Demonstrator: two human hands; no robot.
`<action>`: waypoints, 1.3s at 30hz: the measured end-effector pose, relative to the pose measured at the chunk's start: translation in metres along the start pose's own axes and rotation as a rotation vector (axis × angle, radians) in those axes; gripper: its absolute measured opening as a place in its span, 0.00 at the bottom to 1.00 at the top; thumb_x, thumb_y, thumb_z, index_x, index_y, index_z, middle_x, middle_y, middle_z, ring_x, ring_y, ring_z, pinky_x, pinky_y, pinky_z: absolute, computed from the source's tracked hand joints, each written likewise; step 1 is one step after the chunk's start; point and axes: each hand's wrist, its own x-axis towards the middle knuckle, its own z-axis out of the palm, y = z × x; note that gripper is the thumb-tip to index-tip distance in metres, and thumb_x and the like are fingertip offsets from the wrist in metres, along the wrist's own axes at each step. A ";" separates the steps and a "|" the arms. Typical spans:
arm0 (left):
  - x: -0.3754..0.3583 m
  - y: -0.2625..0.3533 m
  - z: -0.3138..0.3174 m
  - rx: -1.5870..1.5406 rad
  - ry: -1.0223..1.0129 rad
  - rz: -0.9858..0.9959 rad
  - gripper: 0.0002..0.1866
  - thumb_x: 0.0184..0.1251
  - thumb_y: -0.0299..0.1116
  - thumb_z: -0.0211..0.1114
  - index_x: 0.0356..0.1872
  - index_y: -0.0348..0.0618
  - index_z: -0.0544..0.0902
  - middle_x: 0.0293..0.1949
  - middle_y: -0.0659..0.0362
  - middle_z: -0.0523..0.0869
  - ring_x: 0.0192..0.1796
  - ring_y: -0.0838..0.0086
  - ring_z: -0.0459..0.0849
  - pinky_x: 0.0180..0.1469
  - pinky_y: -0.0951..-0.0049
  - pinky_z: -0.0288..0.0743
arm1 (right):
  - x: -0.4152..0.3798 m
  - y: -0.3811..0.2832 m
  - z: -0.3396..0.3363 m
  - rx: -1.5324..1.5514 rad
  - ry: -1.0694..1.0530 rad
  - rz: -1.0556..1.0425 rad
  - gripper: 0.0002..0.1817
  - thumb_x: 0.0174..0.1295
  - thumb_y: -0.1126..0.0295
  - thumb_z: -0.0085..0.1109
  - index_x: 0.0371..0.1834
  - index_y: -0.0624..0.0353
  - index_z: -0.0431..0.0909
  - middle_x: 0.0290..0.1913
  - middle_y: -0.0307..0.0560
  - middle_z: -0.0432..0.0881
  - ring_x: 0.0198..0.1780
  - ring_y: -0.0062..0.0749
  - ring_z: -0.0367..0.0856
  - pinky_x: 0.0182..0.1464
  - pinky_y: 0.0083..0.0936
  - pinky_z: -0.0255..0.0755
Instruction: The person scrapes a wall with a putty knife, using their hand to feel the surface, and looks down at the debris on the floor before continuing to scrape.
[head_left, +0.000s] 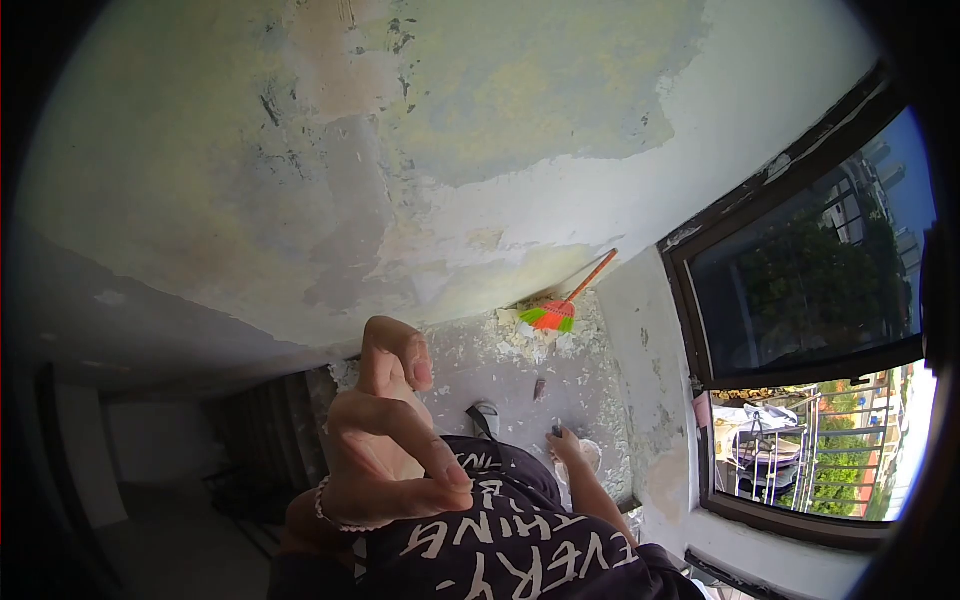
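My left hand (pixel 395 440) is raised close to the camera, in front of my dark shirt (pixel 500 540) with white lettering. Its thumb and index fingertips press together, another finger is curled above them, and nothing shows between them. A beaded bracelet (pixel 335 515) circles the wrist. Lower and farther off, my right hand (pixel 568 445) is closed around a small dark object (pixel 557 431), too small to identify. Beside that hand lies a whitish shape (pixel 590 457), partly hidden by the forearm.
An orange and green broom (pixel 553 316) leans in the corner among plaster flakes (pixel 510 340). Ahead is a patchy, peeling wall (pixel 540 90). A dark-framed window (pixel 690 330) stands at right, partly open, with a rack outside. One foot (pixel 485 418) shows on the floor (pixel 450 370).
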 end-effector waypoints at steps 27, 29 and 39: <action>-0.023 0.059 0.038 -0.157 -0.457 0.248 0.12 0.40 0.49 0.79 0.31 0.76 0.91 0.58 0.82 0.73 0.60 0.86 0.59 0.61 0.79 0.50 | -0.016 0.016 -0.019 -0.093 -0.014 -0.024 0.20 0.58 0.56 0.61 0.43 0.62 0.77 0.28 0.53 0.82 0.26 0.40 0.84 0.30 0.36 0.77; -0.029 0.053 0.039 -0.245 -0.355 0.202 0.09 0.44 0.44 0.79 0.26 0.72 0.86 0.51 0.81 0.71 0.56 0.84 0.61 0.62 0.75 0.51 | -0.017 0.018 -0.023 -0.117 -0.008 -0.024 0.21 0.58 0.57 0.61 0.49 0.60 0.76 0.29 0.51 0.82 0.26 0.37 0.83 0.28 0.34 0.77; -0.047 0.052 0.044 -0.380 -0.136 0.079 0.14 0.44 0.40 0.81 0.21 0.67 0.79 0.42 0.79 0.67 0.52 0.80 0.64 0.64 0.70 0.51 | -0.005 0.013 -0.024 -0.129 -0.018 -0.045 0.24 0.59 0.55 0.62 0.51 0.63 0.76 0.37 0.59 0.84 0.34 0.45 0.86 0.35 0.38 0.78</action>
